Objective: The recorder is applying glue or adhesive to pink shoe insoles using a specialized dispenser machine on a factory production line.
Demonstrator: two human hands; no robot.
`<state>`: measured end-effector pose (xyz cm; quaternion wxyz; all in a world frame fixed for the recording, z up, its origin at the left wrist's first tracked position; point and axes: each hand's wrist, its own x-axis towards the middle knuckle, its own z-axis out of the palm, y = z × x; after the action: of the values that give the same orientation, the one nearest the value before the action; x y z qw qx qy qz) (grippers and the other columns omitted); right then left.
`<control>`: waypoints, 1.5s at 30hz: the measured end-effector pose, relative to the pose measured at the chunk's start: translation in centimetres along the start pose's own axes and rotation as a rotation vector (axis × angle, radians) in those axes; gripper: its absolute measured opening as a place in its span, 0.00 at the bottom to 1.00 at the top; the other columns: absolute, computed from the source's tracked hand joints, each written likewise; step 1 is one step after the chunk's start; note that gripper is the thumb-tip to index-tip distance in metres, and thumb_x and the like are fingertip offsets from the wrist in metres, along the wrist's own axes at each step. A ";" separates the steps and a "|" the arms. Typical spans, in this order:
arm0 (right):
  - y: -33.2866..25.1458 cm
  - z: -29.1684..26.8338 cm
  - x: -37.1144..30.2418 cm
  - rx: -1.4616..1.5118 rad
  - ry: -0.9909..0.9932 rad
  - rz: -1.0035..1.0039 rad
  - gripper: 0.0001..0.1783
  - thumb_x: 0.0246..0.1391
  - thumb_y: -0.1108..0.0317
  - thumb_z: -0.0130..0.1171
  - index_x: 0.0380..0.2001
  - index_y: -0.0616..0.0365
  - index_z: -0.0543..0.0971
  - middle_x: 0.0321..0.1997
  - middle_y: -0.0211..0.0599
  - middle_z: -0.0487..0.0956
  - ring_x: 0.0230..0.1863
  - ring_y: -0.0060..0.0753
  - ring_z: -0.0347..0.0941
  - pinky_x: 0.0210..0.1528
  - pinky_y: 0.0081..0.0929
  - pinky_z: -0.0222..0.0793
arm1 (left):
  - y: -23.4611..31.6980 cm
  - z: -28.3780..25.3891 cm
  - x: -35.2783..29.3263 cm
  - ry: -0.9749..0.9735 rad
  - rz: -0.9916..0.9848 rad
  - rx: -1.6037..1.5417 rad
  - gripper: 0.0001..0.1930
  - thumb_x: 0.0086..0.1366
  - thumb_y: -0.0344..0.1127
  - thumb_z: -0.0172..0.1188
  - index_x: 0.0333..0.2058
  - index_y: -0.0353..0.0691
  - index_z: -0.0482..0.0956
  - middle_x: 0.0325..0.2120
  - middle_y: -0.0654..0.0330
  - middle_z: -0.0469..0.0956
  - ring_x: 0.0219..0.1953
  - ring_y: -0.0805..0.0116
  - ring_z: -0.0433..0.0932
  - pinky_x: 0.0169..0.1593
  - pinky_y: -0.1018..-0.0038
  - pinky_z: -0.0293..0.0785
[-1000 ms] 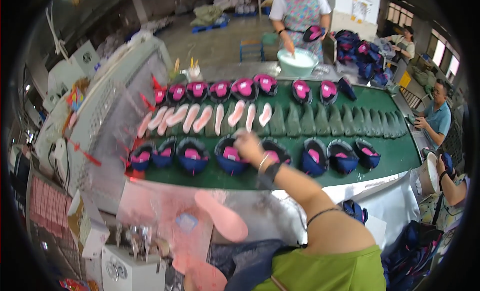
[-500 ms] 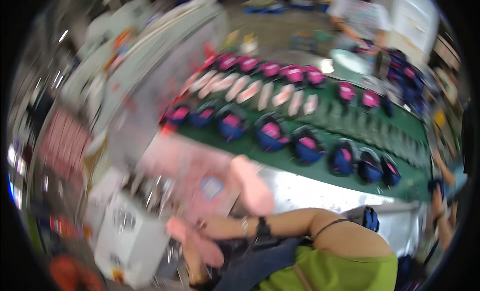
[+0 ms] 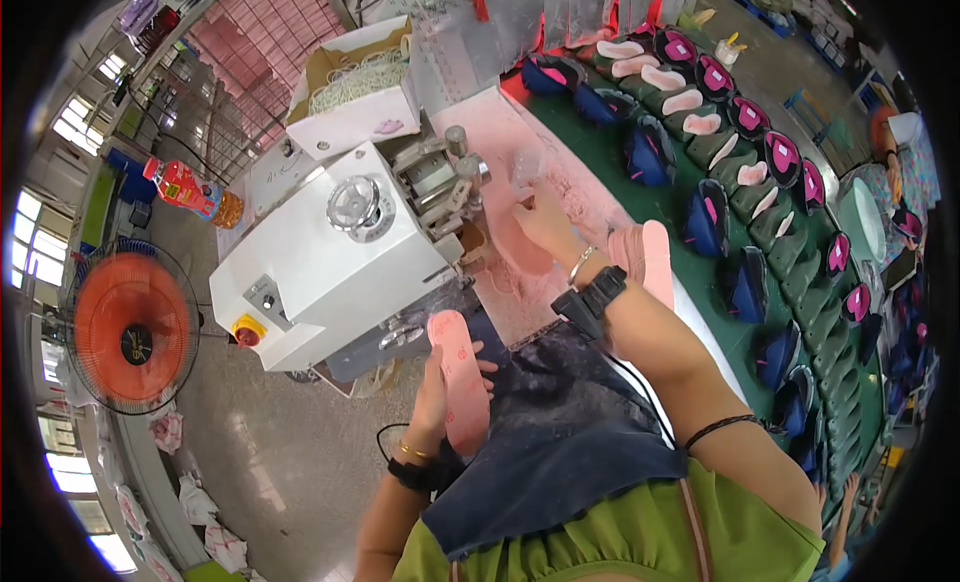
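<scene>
My left hand (image 3: 432, 394) is closed on a pink insole (image 3: 462, 377), holding it upright in front of the dark apron, its thumb on the face and fingertips at the far edge. My right hand (image 3: 545, 222) reaches forward over the dusty pink work surface (image 3: 490, 122), its fingers closed on the edge of another pink insole (image 3: 518, 244). That insole lies beside the metal rollers (image 3: 465, 172) of a white machine (image 3: 320, 252). Just right of my right hand sits a stack of pink insoles (image 3: 655, 262).
The machine carries a handwheel (image 3: 357, 204) and a red knob (image 3: 248, 331). Behind it stands a box of thin strips (image 3: 360, 87). An orange fan (image 3: 130, 327) is at left. Along the right, a green conveyor (image 3: 670, 207) bears shoe uppers and insoles; a co-worker (image 3: 905, 162) is beyond.
The view has swung to the right and sharpened. My hands, close together around a pink insole before, are now apart: the left keeps an insole near me, the right reaches toward the machine.
</scene>
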<state>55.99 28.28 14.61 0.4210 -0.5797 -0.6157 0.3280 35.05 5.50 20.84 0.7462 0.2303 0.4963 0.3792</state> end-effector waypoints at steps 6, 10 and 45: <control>1.7 -3.2 -0.7 0.000 -0.188 0.020 0.22 0.53 0.64 0.61 0.49 0.62 0.74 0.35 0.45 0.80 0.38 0.46 0.77 0.41 0.40 0.73 | -2.2 -1.6 1.6 -0.113 -0.069 -0.110 0.39 0.69 0.65 0.32 0.59 0.32 0.66 0.37 0.52 0.78 0.36 0.62 0.77 0.42 0.66 0.77; 3.5 -4.2 -0.1 -0.175 -0.128 -0.233 0.20 0.57 0.60 0.59 0.49 0.59 0.76 0.39 0.45 0.80 0.40 0.45 0.78 0.42 0.42 0.74 | -3.7 -2.4 4.1 -0.210 -0.140 -0.426 0.35 0.70 0.62 0.37 0.59 0.35 0.65 0.39 0.51 0.78 0.39 0.59 0.78 0.44 0.65 0.77; 23.6 -47.6 -16.7 -0.608 1.189 0.534 0.17 0.47 0.72 0.58 0.43 0.62 0.75 0.30 0.44 0.81 0.32 0.38 0.81 0.36 0.35 0.76 | -3.7 6.1 5.0 -0.060 -0.157 0.084 0.23 0.71 0.51 0.49 0.51 0.36 0.71 0.37 0.58 0.74 0.36 0.64 0.76 0.40 0.68 0.75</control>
<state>108.68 10.37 11.75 0.4105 -0.8825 -0.1836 -0.1376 42.94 7.37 17.77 0.7779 0.2331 0.5056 0.2913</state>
